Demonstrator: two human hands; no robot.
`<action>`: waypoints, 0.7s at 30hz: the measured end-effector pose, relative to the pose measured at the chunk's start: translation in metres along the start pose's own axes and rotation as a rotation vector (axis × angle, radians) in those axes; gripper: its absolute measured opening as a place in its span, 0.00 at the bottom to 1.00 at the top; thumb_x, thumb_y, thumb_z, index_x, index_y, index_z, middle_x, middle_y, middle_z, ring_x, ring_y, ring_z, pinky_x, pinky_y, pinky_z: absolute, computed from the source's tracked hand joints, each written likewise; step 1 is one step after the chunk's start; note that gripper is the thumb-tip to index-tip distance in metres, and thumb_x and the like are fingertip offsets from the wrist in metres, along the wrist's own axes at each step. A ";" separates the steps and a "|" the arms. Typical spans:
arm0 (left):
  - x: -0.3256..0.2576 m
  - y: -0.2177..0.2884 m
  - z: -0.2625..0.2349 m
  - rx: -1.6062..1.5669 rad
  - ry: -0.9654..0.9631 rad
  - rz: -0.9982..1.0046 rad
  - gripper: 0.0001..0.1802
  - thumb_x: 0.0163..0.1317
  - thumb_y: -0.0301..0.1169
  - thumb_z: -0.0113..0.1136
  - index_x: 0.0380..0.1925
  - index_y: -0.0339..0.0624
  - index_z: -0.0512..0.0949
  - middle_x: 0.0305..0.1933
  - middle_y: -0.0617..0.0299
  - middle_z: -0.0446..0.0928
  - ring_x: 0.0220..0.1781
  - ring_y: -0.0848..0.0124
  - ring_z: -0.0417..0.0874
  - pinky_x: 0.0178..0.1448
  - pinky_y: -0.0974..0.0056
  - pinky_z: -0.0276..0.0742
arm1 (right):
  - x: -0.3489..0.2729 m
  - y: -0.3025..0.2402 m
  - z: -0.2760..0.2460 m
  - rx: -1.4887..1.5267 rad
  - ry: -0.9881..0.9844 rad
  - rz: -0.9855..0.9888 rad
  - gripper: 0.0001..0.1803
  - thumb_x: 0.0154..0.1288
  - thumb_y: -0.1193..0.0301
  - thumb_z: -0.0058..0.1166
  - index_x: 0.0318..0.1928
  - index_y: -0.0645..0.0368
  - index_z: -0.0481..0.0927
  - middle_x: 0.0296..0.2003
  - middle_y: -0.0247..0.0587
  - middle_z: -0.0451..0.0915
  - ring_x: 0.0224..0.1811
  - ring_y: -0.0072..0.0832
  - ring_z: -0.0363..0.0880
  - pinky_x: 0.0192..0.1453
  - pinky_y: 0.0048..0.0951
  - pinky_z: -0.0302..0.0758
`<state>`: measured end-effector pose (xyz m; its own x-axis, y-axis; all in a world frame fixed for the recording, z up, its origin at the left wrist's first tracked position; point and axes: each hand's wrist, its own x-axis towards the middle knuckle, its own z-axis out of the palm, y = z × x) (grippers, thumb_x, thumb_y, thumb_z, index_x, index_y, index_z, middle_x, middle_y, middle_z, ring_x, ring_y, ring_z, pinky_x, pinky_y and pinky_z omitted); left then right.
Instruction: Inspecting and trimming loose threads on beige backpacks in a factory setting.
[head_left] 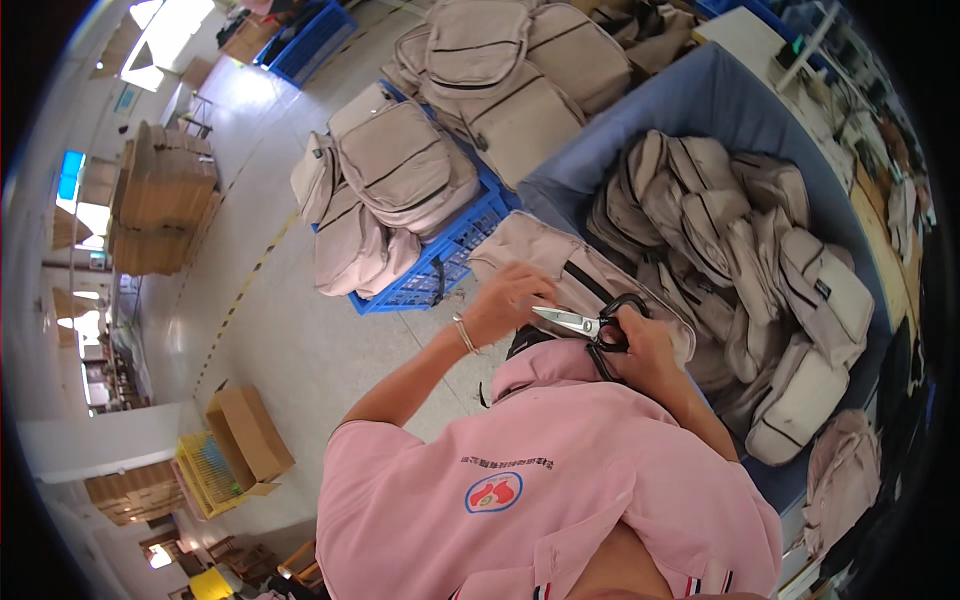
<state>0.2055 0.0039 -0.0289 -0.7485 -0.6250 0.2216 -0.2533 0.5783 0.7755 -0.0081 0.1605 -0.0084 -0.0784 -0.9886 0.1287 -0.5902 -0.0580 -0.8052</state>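
While left hand pinches beige backpack, right hand grips scissors above.

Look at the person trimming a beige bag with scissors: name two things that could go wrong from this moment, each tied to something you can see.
1. The scissors in the right hand point their blades toward the left hand, which holds the beige bag close by; a slip might nick a finger.
2. The blades lie right against the bag's fabric, so a careless snip could cut the cloth rather than a loose thread.
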 end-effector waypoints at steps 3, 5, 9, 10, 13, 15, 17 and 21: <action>0.000 -0.021 -0.019 0.015 0.001 0.131 0.13 0.55 0.30 0.67 0.42 0.48 0.82 0.45 0.63 0.81 0.47 0.60 0.77 0.56 0.58 0.72 | 0.048 -0.016 0.013 0.010 -0.050 0.048 0.14 0.55 0.70 0.65 0.35 0.59 0.72 0.26 0.49 0.78 0.28 0.49 0.79 0.30 0.42 0.72; 0.001 -0.043 -0.041 0.100 0.033 0.141 0.15 0.53 0.29 0.67 0.43 0.49 0.81 0.47 0.63 0.80 0.49 0.57 0.77 0.57 0.56 0.72 | 0.084 -0.034 0.019 -0.007 -0.119 0.012 0.14 0.55 0.70 0.65 0.35 0.59 0.72 0.26 0.49 0.77 0.28 0.49 0.78 0.31 0.42 0.72; -0.004 -0.090 -0.090 0.082 0.050 0.059 0.20 0.46 0.20 0.61 0.42 0.48 0.82 0.46 0.62 0.80 0.47 0.55 0.76 0.55 0.56 0.73 | 0.163 -0.060 0.050 -0.001 -0.205 -0.130 0.15 0.52 0.77 0.65 0.36 0.62 0.71 0.24 0.51 0.76 0.27 0.50 0.76 0.30 0.37 0.72; -0.011 -0.101 -0.108 0.109 0.140 0.012 0.18 0.47 0.20 0.61 0.41 0.46 0.82 0.45 0.61 0.81 0.47 0.56 0.77 0.55 0.57 0.73 | 0.184 -0.064 0.060 -0.029 -0.264 -0.142 0.15 0.55 0.70 0.65 0.35 0.59 0.71 0.27 0.48 0.75 0.30 0.49 0.78 0.32 0.44 0.71; -0.041 -0.129 -0.157 0.085 0.429 -0.285 0.12 0.53 0.20 0.62 0.39 0.41 0.83 0.42 0.58 0.81 0.48 0.61 0.78 0.55 0.61 0.73 | 0.243 -0.088 0.087 -0.112 -0.046 -0.442 0.14 0.57 0.70 0.64 0.35 0.59 0.70 0.28 0.46 0.75 0.31 0.49 0.78 0.32 0.43 0.72; -0.058 -0.152 -0.204 0.027 0.607 -0.411 0.09 0.58 0.21 0.62 0.39 0.39 0.83 0.42 0.58 0.82 0.47 0.64 0.80 0.54 0.63 0.74 | 0.270 -0.091 0.098 -0.112 0.033 -0.380 0.14 0.54 0.74 0.64 0.36 0.61 0.71 0.29 0.47 0.76 0.32 0.49 0.78 0.34 0.41 0.73; -0.097 -0.196 -0.251 -0.178 0.811 -0.583 0.07 0.64 0.24 0.62 0.40 0.36 0.83 0.38 0.67 0.81 0.38 0.76 0.77 0.48 0.70 0.73 | 0.286 -0.086 0.107 -0.105 0.122 -0.317 0.16 0.52 0.78 0.64 0.38 0.62 0.71 0.31 0.48 0.77 0.34 0.48 0.79 0.35 0.39 0.74; -0.173 -0.310 -0.328 -0.228 1.145 -0.745 0.14 0.66 0.32 0.63 0.45 0.33 0.83 0.36 0.70 0.80 0.35 0.80 0.74 0.42 0.75 0.70 | 0.277 -0.030 0.121 -0.113 0.079 -0.040 0.15 0.53 0.80 0.62 0.41 0.61 0.72 0.33 0.46 0.79 0.37 0.44 0.82 0.38 0.36 0.77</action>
<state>0.6151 -0.2391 -0.1136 0.4609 -0.8874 -0.0126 -0.1796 -0.1072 0.9779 0.0853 -0.1285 -0.0182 -0.1135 -0.9714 0.2084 -0.6804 -0.0768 -0.7288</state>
